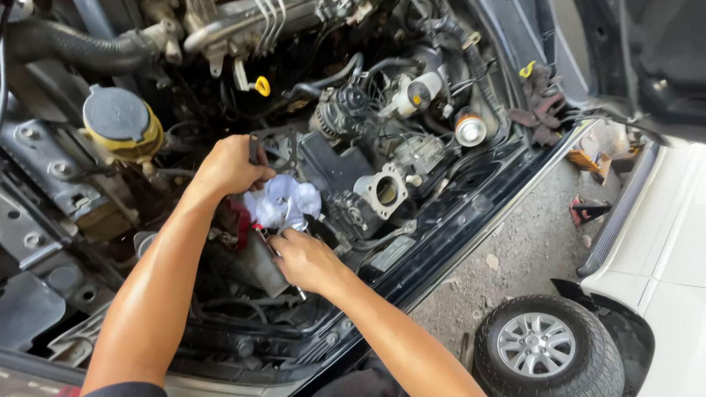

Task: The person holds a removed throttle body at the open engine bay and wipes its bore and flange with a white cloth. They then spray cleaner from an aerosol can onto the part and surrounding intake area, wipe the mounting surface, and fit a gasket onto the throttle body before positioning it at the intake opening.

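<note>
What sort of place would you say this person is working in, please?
Probably a car repair yard or garage forecourt: the hands work inside an open engine bay, a white car is parked close beside it, and a loose wheel lies on the rough concrete ground.

Right hand (307, 260) hides most of metal tool (300, 293); white rag (283, 202) covers part beneath.

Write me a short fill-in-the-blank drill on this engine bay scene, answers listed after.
1. A crumpled rag of ____ colour lies between the two hands.
2. The left hand grips a dark part; the right hand holds a thin metal ____.
3. The reservoir left of the left hand has a ____ body under its grey cap.
4. Beside the car, a ____ lies flat on the concrete.

Answers: white; tool; yellow; wheel
</note>
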`<state>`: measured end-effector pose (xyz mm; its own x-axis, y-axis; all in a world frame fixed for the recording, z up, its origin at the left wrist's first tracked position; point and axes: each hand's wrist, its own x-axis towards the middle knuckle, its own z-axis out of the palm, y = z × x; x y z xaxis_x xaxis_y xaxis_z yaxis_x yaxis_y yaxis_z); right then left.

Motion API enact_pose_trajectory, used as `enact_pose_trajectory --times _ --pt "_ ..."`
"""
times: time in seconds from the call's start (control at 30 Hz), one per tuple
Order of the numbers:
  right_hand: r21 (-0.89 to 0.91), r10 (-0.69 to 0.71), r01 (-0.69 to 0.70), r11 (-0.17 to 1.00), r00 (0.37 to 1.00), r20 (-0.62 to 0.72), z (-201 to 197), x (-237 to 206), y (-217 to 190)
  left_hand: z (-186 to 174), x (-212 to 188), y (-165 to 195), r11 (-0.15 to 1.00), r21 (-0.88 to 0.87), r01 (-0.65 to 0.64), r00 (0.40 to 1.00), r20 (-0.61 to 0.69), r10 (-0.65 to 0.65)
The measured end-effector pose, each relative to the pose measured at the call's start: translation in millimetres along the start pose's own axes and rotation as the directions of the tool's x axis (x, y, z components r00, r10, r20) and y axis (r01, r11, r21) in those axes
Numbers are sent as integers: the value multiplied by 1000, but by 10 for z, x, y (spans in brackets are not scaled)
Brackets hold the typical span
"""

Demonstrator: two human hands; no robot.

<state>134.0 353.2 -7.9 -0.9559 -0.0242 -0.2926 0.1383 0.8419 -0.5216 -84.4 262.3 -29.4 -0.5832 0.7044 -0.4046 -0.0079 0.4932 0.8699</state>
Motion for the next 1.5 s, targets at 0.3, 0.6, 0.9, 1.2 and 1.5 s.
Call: enact_pose_trajectory --times 0.3,0.6,0.9,1.2,1.5 --pt "404 509 -442 801 858 -71 -636 -220 52 97 -85 -99 981 -114 -157 873 448 192" --pt "-154 87 -80 985 996 35 366 401 429 104 29 -389 774 630 -61 953 -194 234" --pt "-566 127 -66 822 990 69 561 766 465 181 169 -515 784 609 -115 941 -187 284" --pt "-491 250 -158 857 960 128 615 803 705 182 87 -536 802 579 -146 917 -225 329" --pt "-284 271 -259 923 963 0 393 663 576 208 90 -530 798 585 -149 928 -196 317"
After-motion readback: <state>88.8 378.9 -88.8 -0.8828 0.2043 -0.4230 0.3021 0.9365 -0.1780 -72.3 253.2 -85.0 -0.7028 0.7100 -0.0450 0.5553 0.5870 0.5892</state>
